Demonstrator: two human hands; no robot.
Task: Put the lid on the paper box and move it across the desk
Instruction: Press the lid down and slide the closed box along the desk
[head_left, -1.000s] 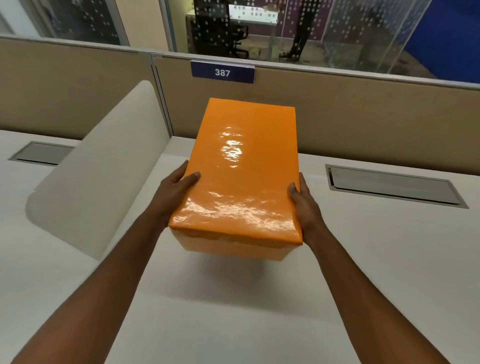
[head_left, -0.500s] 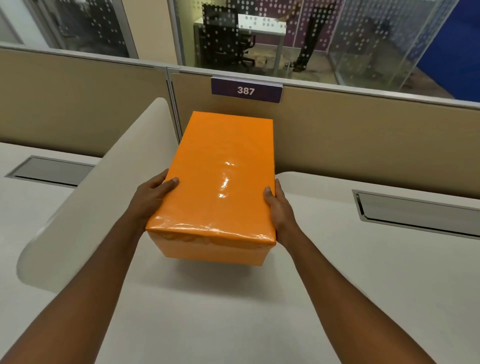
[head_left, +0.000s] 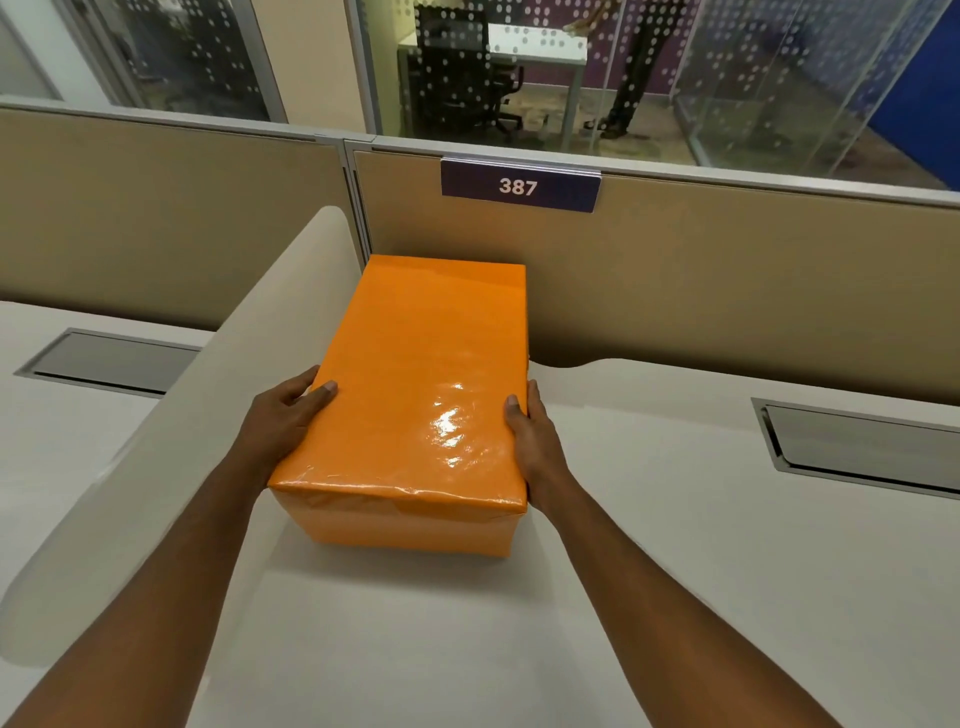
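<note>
A glossy orange paper box (head_left: 415, 395) with its lid seated on top stands on the white desk (head_left: 623, 571), its far end close to the tan partition. My left hand (head_left: 283, 421) grips the box's left side, thumb resting on the lid. On the right side my right hand (head_left: 532, 447) presses against the box, thumb on the lid's edge. The box's base looks in contact with the desk near its front edge.
A white curved divider (head_left: 208, 415) rises just left of the box. The tan partition wall (head_left: 727, 291) with a "387" plate (head_left: 519, 186) stands behind. Grey cable hatches lie at left (head_left: 109, 361) and right (head_left: 862, 447).
The box has gone down and away from me toward the partition, from held in the air to low on the desk. Both hands kept their grip on its sides.
</note>
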